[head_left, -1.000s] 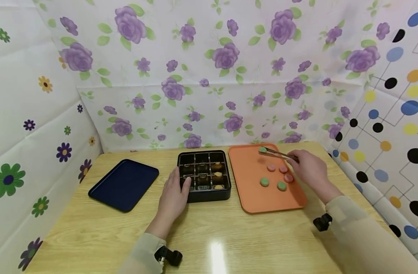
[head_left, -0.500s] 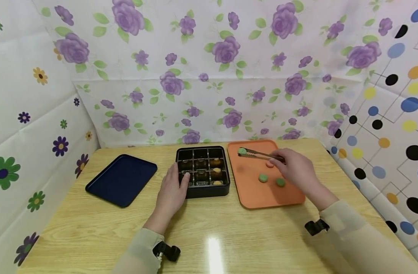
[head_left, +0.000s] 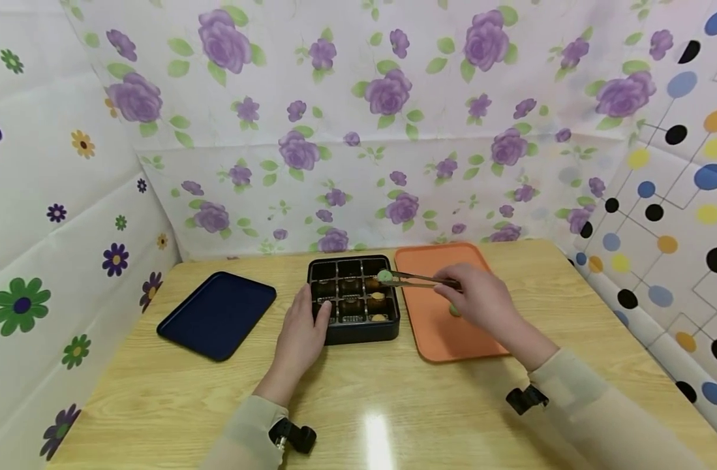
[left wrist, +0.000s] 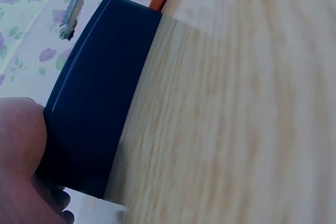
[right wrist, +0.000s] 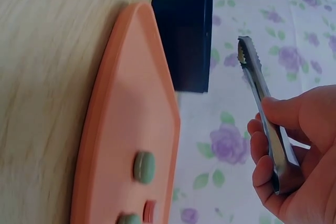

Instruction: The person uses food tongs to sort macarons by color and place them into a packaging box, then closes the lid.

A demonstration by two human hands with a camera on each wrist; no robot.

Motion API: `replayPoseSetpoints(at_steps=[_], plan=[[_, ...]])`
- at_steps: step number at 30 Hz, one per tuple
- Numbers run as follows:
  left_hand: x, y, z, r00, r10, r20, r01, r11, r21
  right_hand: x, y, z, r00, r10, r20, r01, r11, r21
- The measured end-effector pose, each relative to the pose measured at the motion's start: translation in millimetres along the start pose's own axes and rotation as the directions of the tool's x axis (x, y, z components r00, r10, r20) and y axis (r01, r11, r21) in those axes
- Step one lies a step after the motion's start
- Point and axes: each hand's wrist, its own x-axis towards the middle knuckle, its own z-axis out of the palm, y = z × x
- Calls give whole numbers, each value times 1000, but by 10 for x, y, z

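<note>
My right hand (head_left: 481, 297) holds metal tongs (right wrist: 268, 108) between thumb and fingers. Their tips pinch a green macaron (head_left: 384, 277) over the right column of a black divided box (head_left: 361, 334). Yellow-orange round pieces (head_left: 379, 318) sit in that column, one partly covered by the macaron. My left hand (head_left: 299, 336) holds the box's left front corner, fingers along the left wall and thumb at the front rim. An orange tray (head_left: 434, 339) stands just right of the box, under my right hand, with green macarons (right wrist: 144, 167) and a pink one (right wrist: 149, 212) on it.
A dark blue tray (head_left: 217, 313) lies to the left of the box on the wooden table (head_left: 335, 405). Flowered cloth (head_left: 358, 163) hangs behind the table and at the left, and dotted cloth (head_left: 675, 228) at the right.
My right hand has carried the tongs and the green macaron leftward, from over the orange tray to over the box. My left hand stays at the box corner.
</note>
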Motion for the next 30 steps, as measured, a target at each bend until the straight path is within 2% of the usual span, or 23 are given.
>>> replayPoseSetpoints(at_steps=[9, 19, 30], plan=[[-24, -5, 30, 1000, -7, -15, 7, 1000, 10, 8, -194, 145, 997, -83, 8, 83, 997, -10], [-17, 48, -7, 1000, -2, -18, 2, 1000, -2, 41, -327, 212, 995, -84, 48, 83, 996, 16], [-14, 27, 2, 1000, 4, -16, -4, 1000, 4, 40, -376, 293, 992, -85, 92, 85, 996, 3]])
